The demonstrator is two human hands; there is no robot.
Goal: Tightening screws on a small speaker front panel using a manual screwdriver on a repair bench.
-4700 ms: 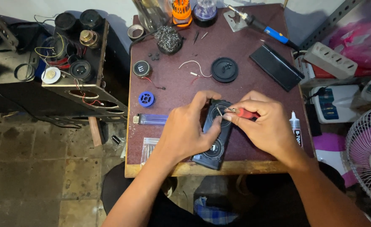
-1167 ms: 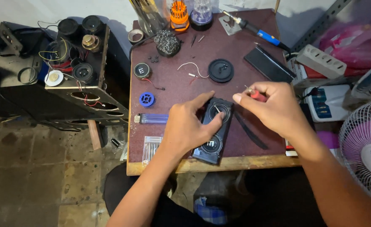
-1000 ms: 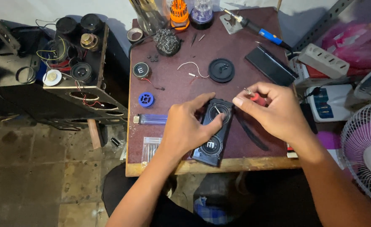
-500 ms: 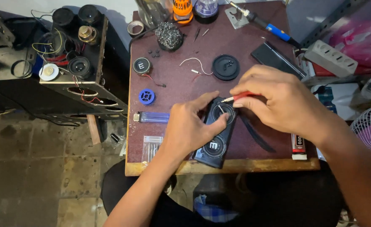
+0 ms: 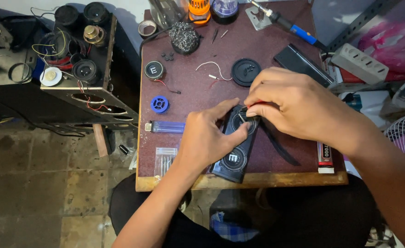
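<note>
The left hand (image 5: 207, 138) lies over a black speaker panel (image 5: 236, 149) near the front edge of the maroon bench (image 5: 188, 92), fingers curled round the panel's left side and the thumb pressed near its upper round opening, so it grasps the panel. Below that thumb, 1 round speaker cone sits in the panel's lower half. The right hand (image 5: 294, 108) hovers just right of the left, its fingertips pinched on a thin red-handled tool (image 5: 256, 104) whose tip meets the upper opening. A black strap (image 5: 278, 147) runs out from under the right hand toward the bench's front edge.

Just left of the left hand lie a blue lighter (image 5: 165, 126) and a small clear bag (image 5: 164, 158). Beyond the hands sit a blue solder reel (image 5: 159, 104), a loose small speaker (image 5: 154, 70), a black round cover (image 5: 246, 72) and a white wire (image 5: 214, 70). A soldering iron (image 5: 287, 25) rests at the far edge. A glue tube (image 5: 325, 156) lies under the right wrist.
</note>
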